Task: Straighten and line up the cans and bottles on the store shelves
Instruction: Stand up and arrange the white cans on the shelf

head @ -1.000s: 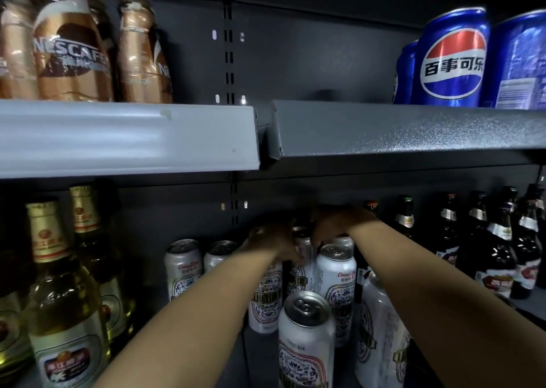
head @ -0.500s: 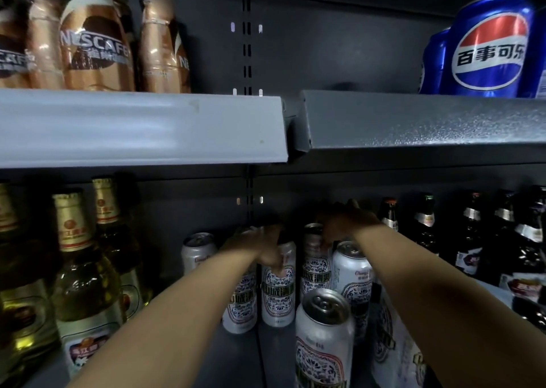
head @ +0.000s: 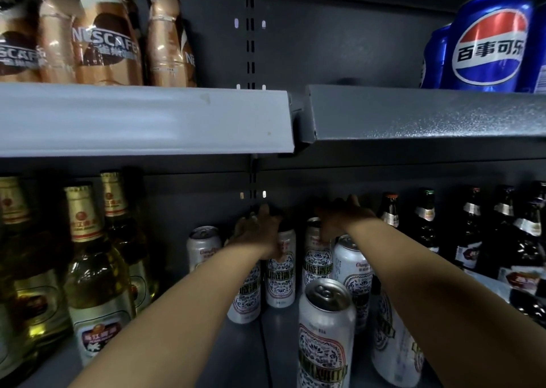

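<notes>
Several silver beer cans with blue-and-red patterns stand in a loose cluster on the lower shelf point(head: 251, 355). The nearest can point(head: 325, 331) is at the front, and another can point(head: 204, 246) stands apart at the left. My left hand point(head: 255, 232) reaches over the top of a middle can point(head: 280, 272), its fingers stretched toward the back wall. My right hand point(head: 339, 216) hovers over a neighbouring can point(head: 317, 257), fingers spread toward the back and thumb hanging by the rim. Neither hand visibly holds anything. My right forearm hides part of a can point(head: 393, 346) at the right.
Tall pale-green beer bottles point(head: 94, 275) crowd the left of the lower shelf, and dark bottles point(head: 425, 228) fill the right. The upper shelf's grey edge point(head: 141, 119) hangs low above my hands, carrying Nescafe bottles point(head: 103, 33) and blue Pepsi cans point(head: 490, 42).
Both hands have lifted off the can tops they gripped and now stretch further back with straighter fingers. The view has drifted slightly left.
</notes>
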A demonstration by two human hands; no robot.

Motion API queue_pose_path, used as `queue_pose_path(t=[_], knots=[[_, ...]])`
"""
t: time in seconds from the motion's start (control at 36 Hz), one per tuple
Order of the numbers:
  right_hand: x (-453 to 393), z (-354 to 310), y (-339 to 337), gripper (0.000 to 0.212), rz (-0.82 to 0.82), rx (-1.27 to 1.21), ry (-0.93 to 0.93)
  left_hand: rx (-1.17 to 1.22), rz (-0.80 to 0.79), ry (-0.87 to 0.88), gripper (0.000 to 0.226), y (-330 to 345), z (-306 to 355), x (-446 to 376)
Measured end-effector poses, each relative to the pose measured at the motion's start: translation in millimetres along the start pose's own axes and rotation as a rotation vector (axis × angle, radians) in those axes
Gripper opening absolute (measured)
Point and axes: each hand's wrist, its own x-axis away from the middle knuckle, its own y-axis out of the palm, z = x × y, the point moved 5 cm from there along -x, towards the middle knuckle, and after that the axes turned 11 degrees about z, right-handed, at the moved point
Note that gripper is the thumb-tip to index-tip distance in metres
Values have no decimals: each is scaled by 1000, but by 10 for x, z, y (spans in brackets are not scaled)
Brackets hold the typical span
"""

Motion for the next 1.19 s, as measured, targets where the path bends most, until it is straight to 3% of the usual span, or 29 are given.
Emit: queue_pose_path(t=[0.11, 0.19, 0.31, 0.36, 0.47, 0.61, 0.72, 0.86, 1.19], knots=[[-102, -148, -83, 44, 139, -86, -48, 83, 60, -41, 84, -191, -140, 32], [-149, -406, -220, 30, 222, -186, -128, 174, 131, -115, 69, -406, -343, 66], [-149, -780, -287, 22, 122, -308, -263, 139, 156, -230, 43, -586, -615, 233], [-116, -949, -273, 36, 21, -301, -326, 100, 127, -286, 36, -592, -732, 331], [-157, -1150, -186, 49, -54, -175, -380, 112, 26, -353, 49, -437, -930, 454], [-185, -1257, -181, 66, -133, -144, -293, 132, -5, -368, 74, -328, -969, 485], [-125, -1347, -181, 61, -89, -83, -264, 29, 46, -327, 89, -302, -1007, 509], [-76, -1410, -226, 57, 110, 57, -287, 103, 109, -263, 59, -322, -1058, 492], [-160, -1421, -112, 55, 99, 66, -172, 211, 74, -225, 69, -222, -1119, 501]])
